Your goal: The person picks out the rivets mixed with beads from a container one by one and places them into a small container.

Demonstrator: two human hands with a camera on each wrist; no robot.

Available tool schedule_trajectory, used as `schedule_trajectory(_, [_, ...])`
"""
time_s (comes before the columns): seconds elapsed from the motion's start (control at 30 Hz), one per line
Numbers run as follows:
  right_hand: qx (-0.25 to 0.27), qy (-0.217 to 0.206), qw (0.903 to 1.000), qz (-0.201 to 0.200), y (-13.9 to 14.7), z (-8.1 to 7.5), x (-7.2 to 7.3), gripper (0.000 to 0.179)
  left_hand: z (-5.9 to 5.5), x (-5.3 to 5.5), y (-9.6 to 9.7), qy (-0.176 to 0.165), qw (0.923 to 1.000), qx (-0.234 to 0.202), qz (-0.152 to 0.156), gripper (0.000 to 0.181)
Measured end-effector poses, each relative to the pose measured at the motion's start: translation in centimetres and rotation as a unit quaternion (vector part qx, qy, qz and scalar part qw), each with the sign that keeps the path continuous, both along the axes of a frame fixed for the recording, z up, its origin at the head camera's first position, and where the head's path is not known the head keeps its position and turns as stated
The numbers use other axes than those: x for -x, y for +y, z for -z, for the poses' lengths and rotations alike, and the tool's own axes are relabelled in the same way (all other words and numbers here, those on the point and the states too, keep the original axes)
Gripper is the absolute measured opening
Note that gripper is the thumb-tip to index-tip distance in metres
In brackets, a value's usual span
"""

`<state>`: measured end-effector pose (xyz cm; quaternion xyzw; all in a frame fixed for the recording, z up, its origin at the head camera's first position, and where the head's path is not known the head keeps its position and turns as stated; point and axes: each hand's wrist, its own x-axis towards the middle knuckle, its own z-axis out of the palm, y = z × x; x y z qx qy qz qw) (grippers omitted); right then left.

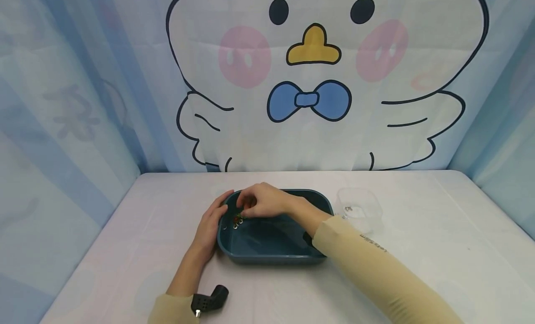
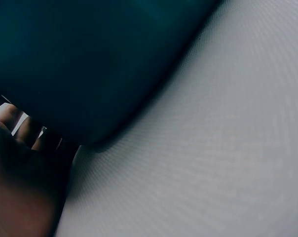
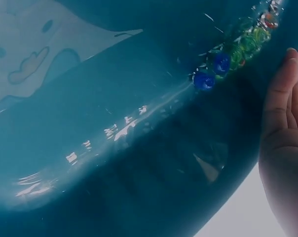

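Note:
A deep teal tray [image 1: 271,249] with rounded corners sits on the table. My left hand [image 1: 209,229] holds its left side, thumb at the rim and fingers along the outer wall. In the left wrist view, those fingers [image 2: 28,131] show in shadow beside the tray wall [image 2: 99,64]. My right hand [image 1: 265,201] reaches into the tray's far left part, fingers bent, thumb near the index finger. Just below its fingertips lie small shiny beads [image 1: 237,220]. The right wrist view shows blue beads [image 3: 204,80] and green beads [image 3: 247,44] bunched along the tray's inner edge. Whether the right fingertips pinch a bead, I cannot tell.
To the right of the tray, behind the right forearm, stands a clear plastic box [image 1: 361,205] with a few small silvery pieces in it. A pale cloth [image 1: 138,249] covers the table. Behind the table hangs a curtain [image 1: 309,143] with a cartoon bird.

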<state>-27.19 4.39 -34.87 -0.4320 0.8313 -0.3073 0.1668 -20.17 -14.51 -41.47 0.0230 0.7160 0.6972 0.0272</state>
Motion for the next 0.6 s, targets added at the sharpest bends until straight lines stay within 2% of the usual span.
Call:
schedule_trajectory(0.17, [-0.022, 0.008, 0.9997, -0.005, -0.15, 0.33, 0.04, 0.024, 0.01, 0.01, 0.09, 0.002, 1.0, 0.0, 0.001, 0.047])
schedule_trajectory(0.6, [-0.059, -0.009, 0.9982, -0.006, -0.58, 0.88, -0.05, 0.022, 0.02, 0.03, 0.01, 0.007, 1.0, 0.007, 0.001, 0.047])
